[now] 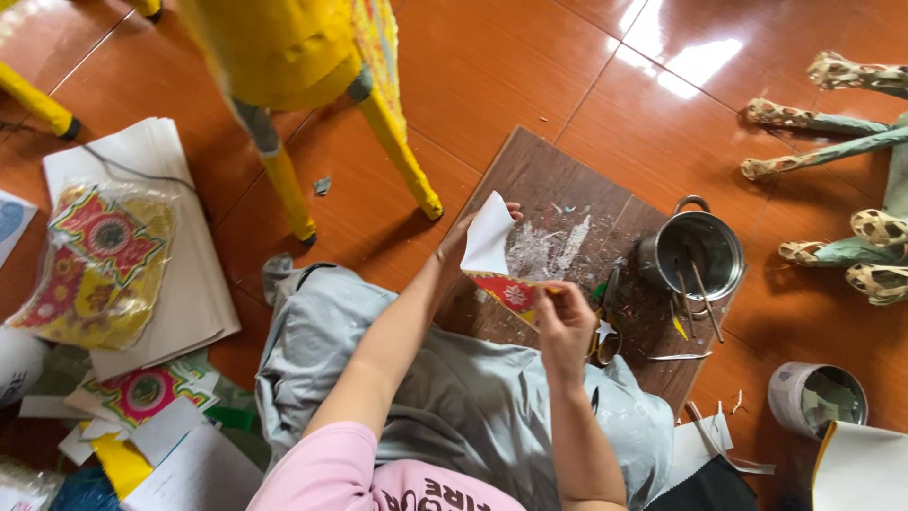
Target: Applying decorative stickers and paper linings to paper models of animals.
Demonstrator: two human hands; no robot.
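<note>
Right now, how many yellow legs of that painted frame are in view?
4: two yellow legs near the wooden board, one at left edge, one at top; others may be hidden.

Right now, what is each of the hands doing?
Left hand: closed on the folded paper piece, behind its white side.
Right hand: pinching the paper's red patterned end.

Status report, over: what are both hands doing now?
Left hand holds paper piece, white side up. Right hand pinches its red patterned end. Steel pot beside, on board; nothing in the way.
</note>
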